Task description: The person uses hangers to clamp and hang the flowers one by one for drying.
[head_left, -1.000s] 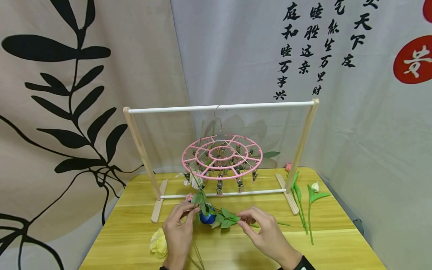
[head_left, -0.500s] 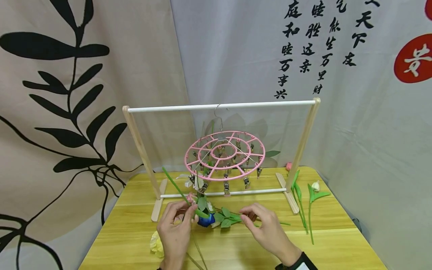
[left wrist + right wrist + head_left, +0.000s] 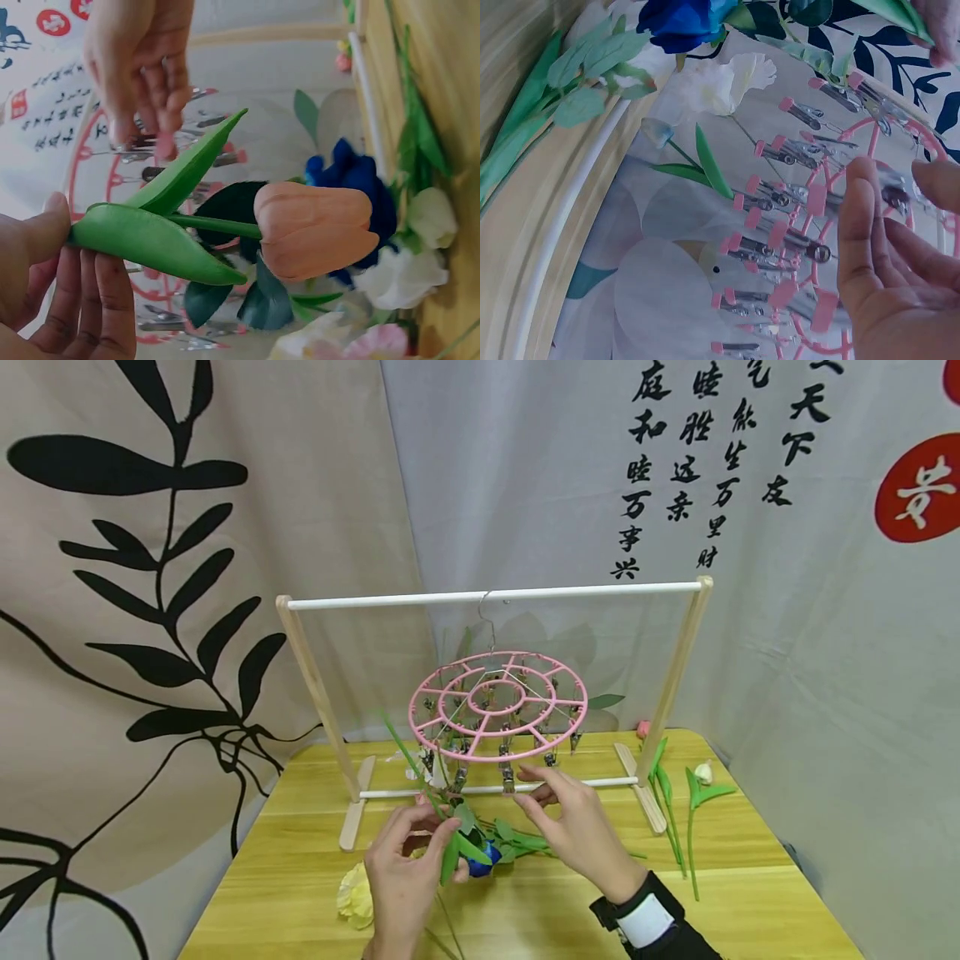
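Observation:
A peach tulip [image 3: 315, 229] with green leaves is pinched by its stem in my left hand [image 3: 405, 864]. Its bloom points down towards the table in the left wrist view. My right hand [image 3: 581, 831] is raised beside a metal clip [image 3: 507, 777] with pink tips. That clip hangs under the pink round hanger [image 3: 465, 755]. The thumb and fingers of my right hand lie on either side of the clip, with a gap between them; whether they touch it is hard to tell. Behind the tulip hangs a blue rose [image 3: 352, 199] with dark leaves.
The hanger hooks onto the white bar [image 3: 600, 591] of a wooden rack. A yellow flower [image 3: 355, 896] lies by my left hand. Green stems lie between the hands. A white tulip [image 3: 702, 773] lies at the right. White flowers [image 3: 709, 86] hang from the clips.
My right hand has left the stems on the table and risen to the hanger's front clips. My left hand has brought up the tulip and turned it, leaves now towards the middle.

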The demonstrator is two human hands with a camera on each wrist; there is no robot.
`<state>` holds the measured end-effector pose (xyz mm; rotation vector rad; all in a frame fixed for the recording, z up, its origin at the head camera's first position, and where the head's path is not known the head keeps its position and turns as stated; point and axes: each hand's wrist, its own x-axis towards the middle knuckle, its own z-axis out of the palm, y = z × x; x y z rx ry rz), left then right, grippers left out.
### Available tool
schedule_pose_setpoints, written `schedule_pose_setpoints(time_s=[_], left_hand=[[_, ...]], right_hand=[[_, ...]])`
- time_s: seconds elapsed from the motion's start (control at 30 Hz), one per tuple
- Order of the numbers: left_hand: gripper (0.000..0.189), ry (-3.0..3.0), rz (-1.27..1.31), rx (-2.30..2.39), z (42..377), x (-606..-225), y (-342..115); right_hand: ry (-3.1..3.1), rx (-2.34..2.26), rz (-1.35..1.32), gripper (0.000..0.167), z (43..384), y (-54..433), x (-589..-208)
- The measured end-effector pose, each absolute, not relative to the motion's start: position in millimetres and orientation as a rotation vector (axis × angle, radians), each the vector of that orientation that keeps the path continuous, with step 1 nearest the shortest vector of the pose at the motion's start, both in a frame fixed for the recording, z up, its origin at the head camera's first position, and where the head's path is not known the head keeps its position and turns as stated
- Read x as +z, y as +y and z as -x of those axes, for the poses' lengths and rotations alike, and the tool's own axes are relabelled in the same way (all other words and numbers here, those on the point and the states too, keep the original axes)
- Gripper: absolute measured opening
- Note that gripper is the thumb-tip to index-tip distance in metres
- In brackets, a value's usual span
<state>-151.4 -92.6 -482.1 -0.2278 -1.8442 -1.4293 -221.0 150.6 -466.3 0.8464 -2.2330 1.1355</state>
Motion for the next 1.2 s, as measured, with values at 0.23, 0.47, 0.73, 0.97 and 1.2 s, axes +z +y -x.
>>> schedule_pose_setpoints(time_s=[0.23,0.47,0.73,0.97,1.2], left_hand=[[0.022,-1.983,0.167,-1.447,153.8,-499.4,-88.4],[0.018,-2.031,0.117,-1.602,156.0,-502.4,-77.6],[0.017,-2.078,0.108,-1.616,159.5,-500.5,-67.4],[0.018,-2.129,0.032,-1.622,162.2,-500.6,-64.1],[0.016,-2.152,-0.004,-1.595,162.1,-499.1,-63.3]], right_hand=[[-2.282,1.22,-0.84,0.032,228.9,135.4,-463.7],[-2.265,1.301,-0.867,0.024,232.9,128.7,-460.5],[-2.372,1.538,-0.917,0.029,233.1,123.4,-457.7],[-2.44,1.559,-0.949,0.033,230.3,121.6,-455.6],[-2.39,1.463,-0.96,0.026,229.9,122.2,-454.1]])
